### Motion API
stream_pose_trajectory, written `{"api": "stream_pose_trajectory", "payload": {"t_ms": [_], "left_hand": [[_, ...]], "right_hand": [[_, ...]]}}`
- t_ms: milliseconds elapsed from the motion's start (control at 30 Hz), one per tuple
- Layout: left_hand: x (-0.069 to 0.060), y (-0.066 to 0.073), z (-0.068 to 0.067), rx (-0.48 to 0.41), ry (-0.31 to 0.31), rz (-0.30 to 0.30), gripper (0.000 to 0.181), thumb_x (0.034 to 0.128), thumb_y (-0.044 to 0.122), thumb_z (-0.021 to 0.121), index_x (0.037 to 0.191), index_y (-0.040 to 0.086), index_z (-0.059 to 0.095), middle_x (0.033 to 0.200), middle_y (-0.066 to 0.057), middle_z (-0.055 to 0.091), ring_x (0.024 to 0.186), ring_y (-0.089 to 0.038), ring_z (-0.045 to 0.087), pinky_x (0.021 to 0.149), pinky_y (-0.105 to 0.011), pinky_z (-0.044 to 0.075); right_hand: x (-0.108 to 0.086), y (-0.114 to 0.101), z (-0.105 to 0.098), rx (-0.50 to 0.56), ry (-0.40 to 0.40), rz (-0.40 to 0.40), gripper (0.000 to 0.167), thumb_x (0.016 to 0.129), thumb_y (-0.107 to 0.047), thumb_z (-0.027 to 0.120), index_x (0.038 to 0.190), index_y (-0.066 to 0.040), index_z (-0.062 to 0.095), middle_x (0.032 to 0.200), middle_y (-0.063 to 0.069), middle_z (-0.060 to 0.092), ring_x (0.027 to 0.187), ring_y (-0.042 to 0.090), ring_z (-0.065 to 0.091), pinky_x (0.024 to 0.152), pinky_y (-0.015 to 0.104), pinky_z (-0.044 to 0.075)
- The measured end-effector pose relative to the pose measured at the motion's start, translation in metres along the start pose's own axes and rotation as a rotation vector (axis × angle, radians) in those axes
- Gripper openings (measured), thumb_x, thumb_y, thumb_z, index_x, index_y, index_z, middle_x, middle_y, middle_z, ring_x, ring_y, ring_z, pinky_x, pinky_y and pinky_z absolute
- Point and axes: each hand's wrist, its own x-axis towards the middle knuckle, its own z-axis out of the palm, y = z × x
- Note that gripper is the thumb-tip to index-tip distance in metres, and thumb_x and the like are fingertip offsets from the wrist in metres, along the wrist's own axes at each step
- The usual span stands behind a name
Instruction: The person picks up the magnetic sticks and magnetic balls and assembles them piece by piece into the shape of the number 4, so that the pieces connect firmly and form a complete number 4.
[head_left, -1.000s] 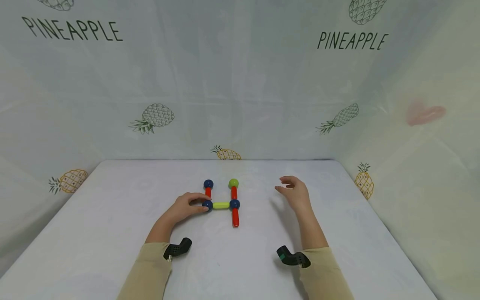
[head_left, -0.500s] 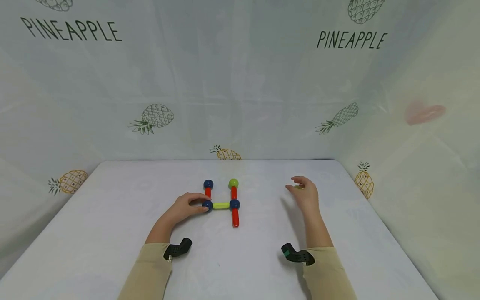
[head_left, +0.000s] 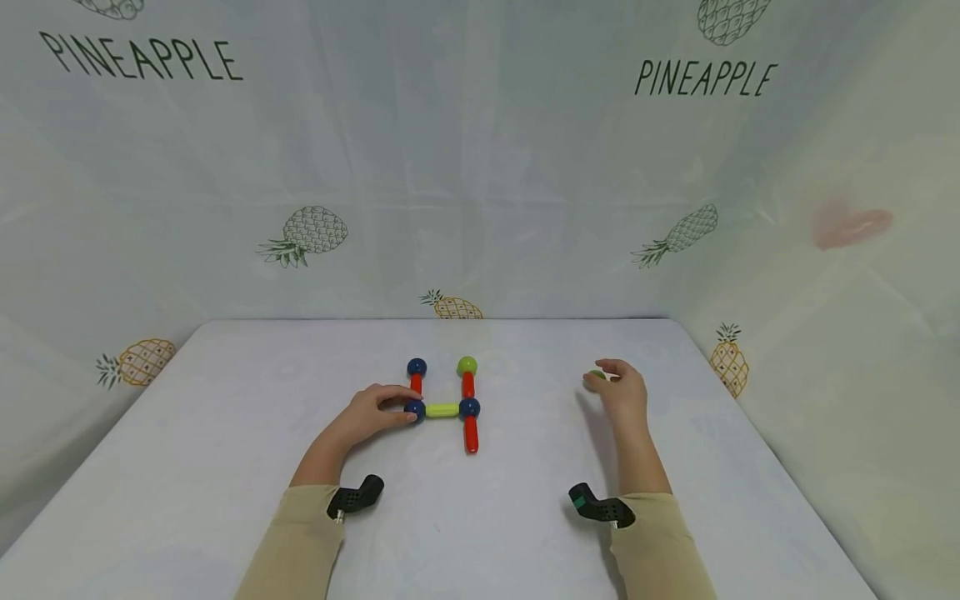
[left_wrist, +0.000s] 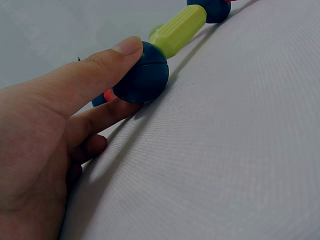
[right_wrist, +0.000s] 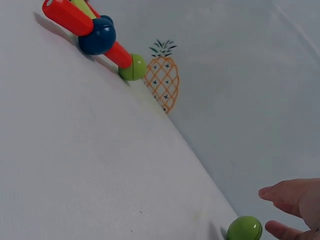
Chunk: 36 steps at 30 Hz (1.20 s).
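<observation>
My left hand (head_left: pixel 375 408) pinches a dark blue ball (left_wrist: pixel 147 80) between thumb and fingers, at the left corner of a ball-and-rod construction on the table. From that ball a yellow-green rod (head_left: pixel 442 411) runs right to another blue ball (head_left: pixel 469 408), and a red rod (head_left: pixel 416 383) runs back to a third blue ball (head_left: pixel 416 367). The right-hand blue ball bears a red rod (head_left: pixel 471 436) in front and one behind, tipped by a green ball (head_left: pixel 467 366). To the right, my right hand (head_left: pixel 622 396) has its fingers spread beside a loose green ball (right_wrist: pixel 245 229).
A white-covered table (head_left: pixel 525 517) lies beneath everything. Behind it hangs a pale cloth (head_left: pixel 480 167) printed with pineapples. Black wrist cameras (head_left: pixel 356 497) sit at both sleeves.
My right hand has moved right and slightly nearer, and the loose green ball, hidden at first, now shows by its thumb. My left hand and the construction stay put.
</observation>
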Motion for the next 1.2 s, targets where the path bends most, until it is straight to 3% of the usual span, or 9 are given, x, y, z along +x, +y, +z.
{"api": "stream_pose_trajectory", "payload": {"t_ms": [500,1200], "left_hand": [[0.0,0.0,0.0,0.011,0.006,0.0,0.036,0.0822,0.037,0.079,0.115,0.026,0.071,0.127,-0.006,0.058,0.124,-0.031,0.045,0.103,-0.059,0.032],[-0.001,0.0,-0.001,0.007,0.003,0.001,0.035,0.082,0.038,0.079,0.114,0.027,0.071,0.126,-0.005,0.058,0.122,-0.029,0.045,0.103,-0.057,0.033]], "right_hand": [[-0.002,0.005,0.002,0.022,0.017,0.046,0.039,0.091,-0.015,0.067,0.125,0.002,0.059,0.127,0.021,0.055,0.107,0.031,0.052,0.086,0.039,0.042],[0.001,0.016,0.006,0.018,0.042,0.034,0.034,0.088,-0.01,0.07,0.117,0.002,0.058,0.118,0.019,0.054,0.101,0.027,0.052,0.079,0.028,0.043]]}}
